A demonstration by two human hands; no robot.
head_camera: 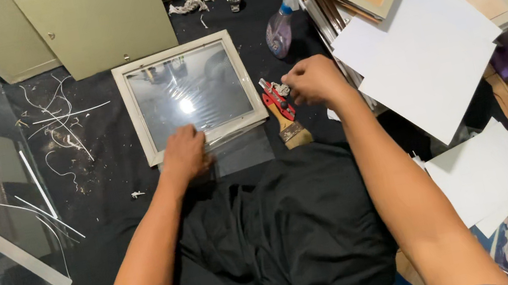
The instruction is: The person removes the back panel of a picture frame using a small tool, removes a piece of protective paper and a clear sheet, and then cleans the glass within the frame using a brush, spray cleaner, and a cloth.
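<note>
**Two hands at a glazed picture frame on a black work surface**

The left hand [185,153] lies palm down, fingers together, pressing on the near edge of a pale picture frame [190,95] and on a clear plastic sheet [243,151] that sticks out from under that edge. The frame lies flat on a black cloth [104,162], its glass catching a glare.

The right hand [315,80] is curled into a loose fist just right of the frame; whether it grips anything cannot be told. Directly beside it are a red utility knife [276,99] and a wooden-handled paintbrush [289,126], lying side by side.

Further out, a spray bottle [281,28] lies beyond the right hand, white boards [423,53] are stacked to the right, and thin white shavings [59,124] are scattered left of the frame.
</note>
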